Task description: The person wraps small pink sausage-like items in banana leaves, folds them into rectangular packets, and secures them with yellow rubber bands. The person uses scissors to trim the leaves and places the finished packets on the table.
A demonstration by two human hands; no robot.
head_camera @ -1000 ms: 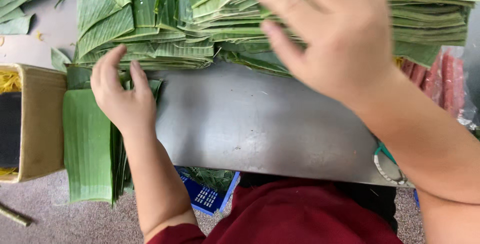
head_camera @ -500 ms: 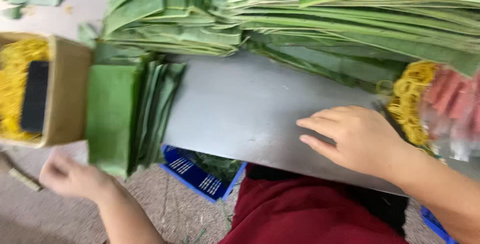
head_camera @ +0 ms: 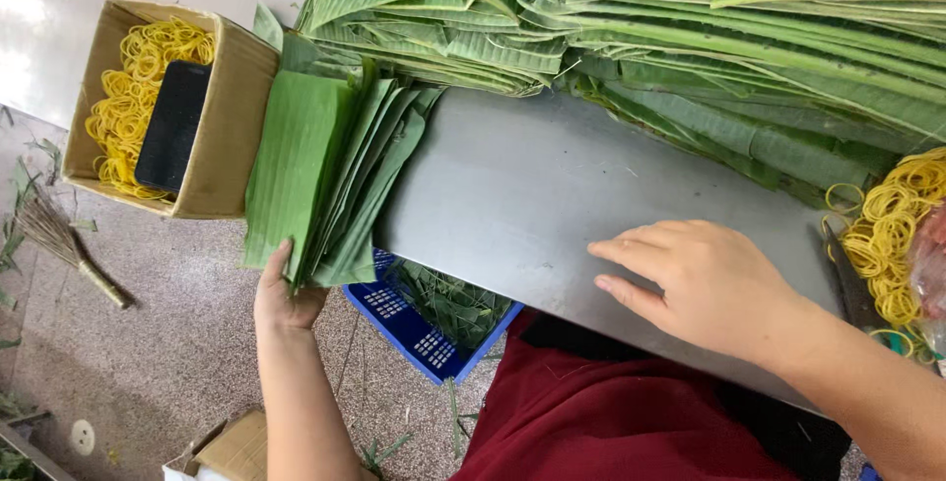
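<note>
My left hand (head_camera: 281, 299) grips the near, overhanging end of a stack of folded green leaves (head_camera: 310, 171) at the left edge of a grey metal table (head_camera: 522, 195). The thumb lies on top of the stack and the fingers are hidden underneath. My right hand (head_camera: 705, 279) rests palm down on the bare table top, fingers together and pointing left, holding nothing. A large heap of long folded leaves (head_camera: 641, 18) covers the far side of the table.
A cardboard box (head_camera: 232, 116) with yellow rubber bands (head_camera: 148, 57) and a black phone (head_camera: 172, 126) stands at the left. More yellow bands (head_camera: 897, 225) lie at the right edge. Below the table are a blue crate (head_camera: 414, 328) with leaf scraps and a small broom (head_camera: 59, 240).
My left hand has come up from below the table and taken hold of the folded stack's near end. My right hand came down off the heap a second ago and now stays flat on the table.
</note>
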